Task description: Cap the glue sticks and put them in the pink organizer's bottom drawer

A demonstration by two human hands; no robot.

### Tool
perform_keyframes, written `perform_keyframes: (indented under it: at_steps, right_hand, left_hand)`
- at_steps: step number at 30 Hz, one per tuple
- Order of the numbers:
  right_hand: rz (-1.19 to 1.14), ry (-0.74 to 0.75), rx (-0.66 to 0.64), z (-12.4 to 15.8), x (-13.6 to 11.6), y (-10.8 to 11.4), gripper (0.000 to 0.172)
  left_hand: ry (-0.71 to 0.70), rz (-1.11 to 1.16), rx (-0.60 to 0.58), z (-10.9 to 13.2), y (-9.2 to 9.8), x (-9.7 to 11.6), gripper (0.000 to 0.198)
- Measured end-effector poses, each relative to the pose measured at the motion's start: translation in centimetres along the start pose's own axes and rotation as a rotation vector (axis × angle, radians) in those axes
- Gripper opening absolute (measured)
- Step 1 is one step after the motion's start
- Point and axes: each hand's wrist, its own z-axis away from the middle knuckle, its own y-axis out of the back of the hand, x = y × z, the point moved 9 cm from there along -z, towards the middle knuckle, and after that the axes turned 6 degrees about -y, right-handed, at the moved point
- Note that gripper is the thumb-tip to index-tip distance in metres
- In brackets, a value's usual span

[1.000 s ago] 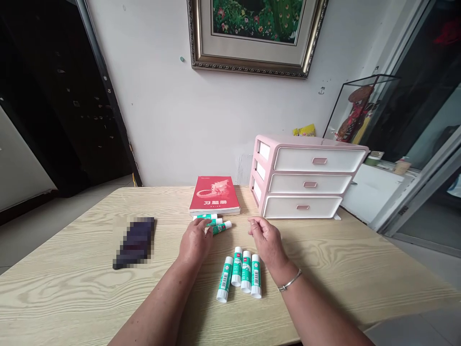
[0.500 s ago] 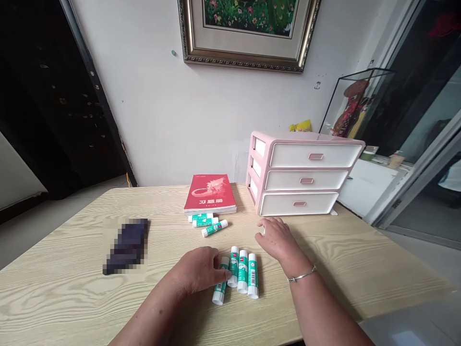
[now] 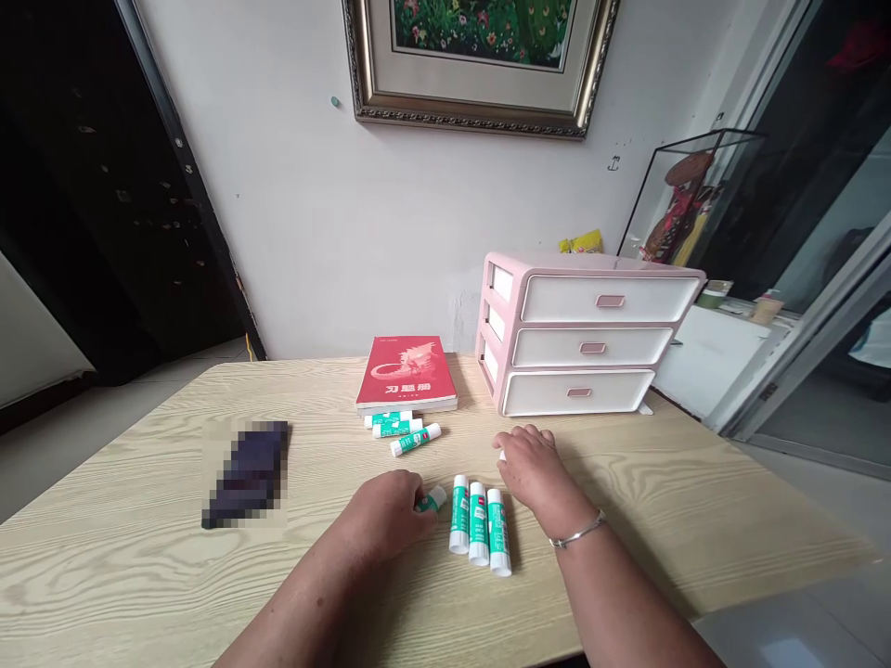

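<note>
Stick (image 3: 434, 499), green and white, in left hand (image 3: 390, 510): thumb and fingers closed round it, one end poking out on the right, rest hidden by the hand. It's at mid-width of the desk (image 3: 139, 557), between far and near edges, just left of three sticks (image 3: 478, 524) lying side by side, long ways toward the near edge. Right hand (image 3: 533, 464) palm down beyond the row, farther toward the far edge, fingers bent; white bit (image 3: 502, 456) shows at the fingertips, can't tell what it is, whether it's held or how far that grip is closed. Bracelet (image 3: 579, 532) on right wrist. Farther off, three more sticks (image 3: 416, 440): two lined up along the book's near side, one slanted in front. Book (image 3: 406, 371), red, lies flat by the far edge. Drawers (image 3: 588, 345), pink and white, all shut, stand toward the far right corner; yellow packet (image 3: 583, 243) shows behind the top. Dark item (image 3: 249, 473), pixelated, on the left part of the desk. Framed picture (image 3: 473, 116) on the wall beyond.
</note>
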Motion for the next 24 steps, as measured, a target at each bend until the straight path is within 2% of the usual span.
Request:
perform_keyframes:
  at_steps: [2,5,8,11,15,24]
  right_hand:
    - [-0.142,-0.002,0.050,-0.2,-0.4,0.8,0.025]
    - [-0.554,-0.029,0.111,-0.7,-1.1,1.7,0.024]
    - [-1.074,-0.054,-0.003,-1.1,-2.2,0.7,0.029]
    - [-1.406,-0.056,-0.148,-1.0,-3.5,-0.5,0.039]
    - [-1.474,-0.048,-0.184,-0.6,-4.0,-0.6,0.039]
    - [-1.361,0.073,-0.150,-0.4,-4.8,-0.7,0.030]
  left_hand:
    - [0.009,0.092,0.023,-0.3,0.4,-0.1,0.015]
    - [-0.058,0.359,0.057,-0.6,1.1,0.6,0.022]
    - [-0.123,0.655,0.020,-0.4,1.3,1.7,0.030]
    - [-0.115,0.799,-0.032,0.0,1.2,2.4,0.026]
    - [-0.076,0.831,-0.035,0.2,1.0,2.4,0.017]
    - [-0.072,0.765,-0.041,0.0,0.8,2.0,0.019]
